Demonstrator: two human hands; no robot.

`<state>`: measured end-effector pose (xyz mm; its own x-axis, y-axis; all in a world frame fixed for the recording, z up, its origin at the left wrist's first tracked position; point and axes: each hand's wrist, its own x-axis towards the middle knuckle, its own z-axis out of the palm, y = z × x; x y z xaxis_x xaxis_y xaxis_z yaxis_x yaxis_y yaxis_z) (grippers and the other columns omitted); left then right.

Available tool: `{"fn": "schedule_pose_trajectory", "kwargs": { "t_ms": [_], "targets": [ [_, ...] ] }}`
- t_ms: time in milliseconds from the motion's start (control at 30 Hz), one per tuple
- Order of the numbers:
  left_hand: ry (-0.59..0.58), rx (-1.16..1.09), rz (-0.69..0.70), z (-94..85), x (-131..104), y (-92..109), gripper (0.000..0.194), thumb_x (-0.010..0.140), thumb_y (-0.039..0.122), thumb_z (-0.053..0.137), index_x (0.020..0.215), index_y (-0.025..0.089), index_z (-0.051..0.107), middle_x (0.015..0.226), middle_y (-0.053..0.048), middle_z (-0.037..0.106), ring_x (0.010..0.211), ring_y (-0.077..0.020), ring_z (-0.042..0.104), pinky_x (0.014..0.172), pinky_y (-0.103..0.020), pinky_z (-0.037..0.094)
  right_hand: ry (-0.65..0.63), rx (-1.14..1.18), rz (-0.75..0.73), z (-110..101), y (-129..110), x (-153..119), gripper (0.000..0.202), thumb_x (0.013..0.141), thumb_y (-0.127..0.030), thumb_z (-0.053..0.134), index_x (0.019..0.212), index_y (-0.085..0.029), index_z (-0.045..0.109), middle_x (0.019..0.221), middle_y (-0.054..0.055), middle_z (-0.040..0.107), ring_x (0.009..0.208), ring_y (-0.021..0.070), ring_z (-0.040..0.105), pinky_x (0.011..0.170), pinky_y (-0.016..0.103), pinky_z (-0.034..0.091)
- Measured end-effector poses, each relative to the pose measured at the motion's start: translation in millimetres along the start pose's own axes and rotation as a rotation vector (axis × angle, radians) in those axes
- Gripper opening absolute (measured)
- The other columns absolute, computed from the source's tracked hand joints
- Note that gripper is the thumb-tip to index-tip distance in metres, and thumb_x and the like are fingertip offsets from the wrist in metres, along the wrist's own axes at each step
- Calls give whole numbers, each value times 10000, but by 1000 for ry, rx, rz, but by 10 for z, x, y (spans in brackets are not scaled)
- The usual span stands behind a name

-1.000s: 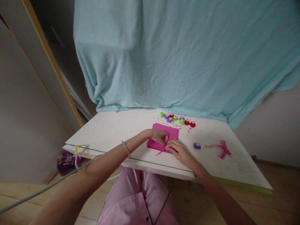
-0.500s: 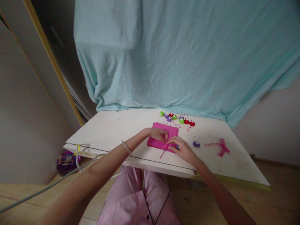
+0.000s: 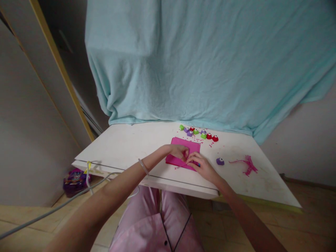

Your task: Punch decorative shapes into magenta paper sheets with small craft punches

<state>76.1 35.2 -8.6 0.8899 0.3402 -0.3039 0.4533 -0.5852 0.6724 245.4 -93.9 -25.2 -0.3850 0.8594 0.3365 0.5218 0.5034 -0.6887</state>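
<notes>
A stack of pink paper sheets (image 3: 180, 141) lies near the front of the white table. My left hand (image 3: 179, 151) is over it, fingers bent down and pressed together at a thin pink paper strip (image 3: 177, 168), whose loose end points toward the front edge. My right hand (image 3: 203, 166) is closed beside it, fingertips meeting the left ones. A small blue-ended tool (image 3: 198, 165) sticks out from under the right fingers; its kind is hidden. The fingers cover most of what lies between both hands.
Several small green, purple and red one-eyed figures (image 3: 203, 135) stand behind the stack among pink paper bits. One purple figure (image 3: 220, 161) sits to the right, near a heap of pink shreds (image 3: 249, 166). A blue cloth (image 3: 183, 70) hangs behind; a grey cable (image 3: 57, 207) runs lower left.
The pink strip's loose end has swung left and up, closer to the stack, and less of it shows. Both hands stay nearly in place, the right fingers slightly more closed over the tool.
</notes>
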Motion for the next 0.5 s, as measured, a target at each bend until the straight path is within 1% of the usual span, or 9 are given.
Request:
{"fn": "schedule_pose_trajectory", "kwargs": {
  "t_ms": [133, 267, 367, 500],
  "targets": [
    [9, 10, -9, -1, -14, 27, 241, 676, 183, 710, 872, 152, 572, 845, 21, 587, 787, -133, 529, 693, -211, 406, -3, -8, -9, -8, 10, -15, 123, 911, -228, 551, 921, -244, 673, 985, 49, 596, 969, 198, 578, 864, 360, 470],
    [2, -11, -12, 1, -29, 47, 238, 691, 207, 709, 872, 163, 561, 821, 30, 577, 774, -130, 526, 683, -210, 407, -1, 13, 17, -41, 18, -70, 112, 904, -244, 566, 905, -242, 677, 995, 51, 592, 973, 200, 578, 876, 364, 468],
    [-8, -30, 1, -6, -38, 46, 230, 708, 207, 699, 881, 166, 553, 835, 27, 577, 776, -132, 528, 677, -211, 407, 4, 18, 36, -68, 26, -112, 107, 896, -259, 581, 893, -247, 688, 999, 52, 589, 983, 204, 578, 889, 367, 463],
    [-20, -30, 8, -12, -35, 30, 222, 715, 189, 694, 878, 157, 546, 860, 15, 585, 779, -133, 529, 683, -215, 406, -6, 24, 27, -108, 25, -131, 103, 886, -260, 597, 905, -250, 697, 1012, 53, 597, 996, 205, 581, 898, 366, 461]
  ]
}}
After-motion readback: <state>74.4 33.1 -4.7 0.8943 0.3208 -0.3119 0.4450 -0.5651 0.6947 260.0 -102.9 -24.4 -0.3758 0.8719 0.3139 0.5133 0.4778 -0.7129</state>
